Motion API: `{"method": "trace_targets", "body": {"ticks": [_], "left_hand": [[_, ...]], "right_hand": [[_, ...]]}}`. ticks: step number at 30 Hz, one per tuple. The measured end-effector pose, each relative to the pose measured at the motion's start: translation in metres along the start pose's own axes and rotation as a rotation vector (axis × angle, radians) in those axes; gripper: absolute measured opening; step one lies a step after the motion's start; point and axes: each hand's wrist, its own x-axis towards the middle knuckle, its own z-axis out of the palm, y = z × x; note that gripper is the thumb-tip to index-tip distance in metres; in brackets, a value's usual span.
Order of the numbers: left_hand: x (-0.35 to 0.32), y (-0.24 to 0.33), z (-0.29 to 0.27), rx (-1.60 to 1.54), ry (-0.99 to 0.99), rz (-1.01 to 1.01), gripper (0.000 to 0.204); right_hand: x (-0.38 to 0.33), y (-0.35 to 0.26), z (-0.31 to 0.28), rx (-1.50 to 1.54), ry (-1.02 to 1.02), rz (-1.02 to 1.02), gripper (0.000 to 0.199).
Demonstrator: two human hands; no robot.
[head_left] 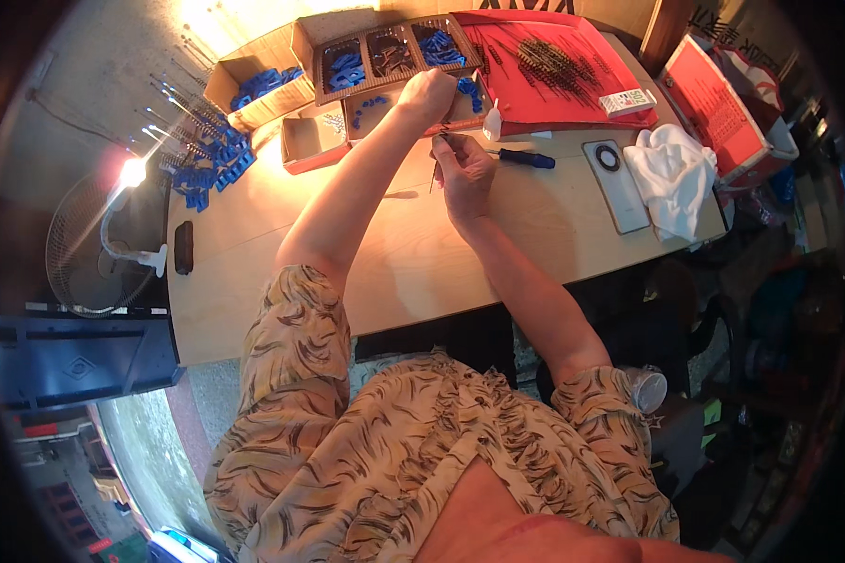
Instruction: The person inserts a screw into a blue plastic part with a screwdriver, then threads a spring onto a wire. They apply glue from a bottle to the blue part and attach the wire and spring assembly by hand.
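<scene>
My left hand [426,94] reaches forward over a small cardboard box [377,106] that holds blue plastic parts, its fingers curled down; whether it holds anything I cannot tell. My right hand [464,169] is over the middle of the wooden table [253,281], pinching a thin metal pin [434,174] that points down. A blue-handled screwdriver [526,159] lies just right of that hand.
A divided brown tray [399,52] of blue and dark parts stands at the back, a red box lid [554,70] with thin brushes to its right. Blue parts and wire brushes [207,155] lie at left by a lamp [133,172]. A phone [616,183] and white cloth [671,174] sit right.
</scene>
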Motion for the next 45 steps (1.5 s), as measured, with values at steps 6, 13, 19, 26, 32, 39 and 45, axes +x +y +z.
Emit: {"method": "trace_targets", "body": {"ticks": [6, 13, 19, 26, 32, 39, 45], "left_hand": [[-0.014, -0.019, 0.018, -0.043, 0.147, -0.038, 0.010], [-0.072, -0.008, -0.012, -0.348, 0.489, -0.068, 0.024], [-0.194, 0.006, -0.041, -1.217, 0.333, -0.390, 0.018], [-0.256, 0.010, -0.027, -1.692, 0.424, -0.416, 0.021], [-0.275, 0.020, -0.022, -1.775, 0.463, -0.391, 0.020], [-0.292, 0.012, -0.023, -1.735, 0.470, -0.447, 0.023], [-0.304, 0.005, -0.025, -1.804, 0.500, -0.324, 0.023]], "right_hand": [[-0.010, 0.006, 0.007, -0.020, -0.041, -0.017, 0.013], [-0.008, 0.011, 0.000, -0.117, -0.061, -0.008, 0.014], [-0.006, 0.005, -0.001, -0.092, -0.157, 0.070, 0.014], [-0.029, -0.059, 0.035, -0.092, -0.286, 0.036, 0.014], [-0.042, -0.077, 0.058, -0.092, -0.303, 0.006, 0.012], [-0.051, -0.071, 0.072, -0.154, -0.367, -0.012, 0.010], [-0.054, -0.068, 0.079, -0.146, -0.381, 0.047, 0.011]]}}
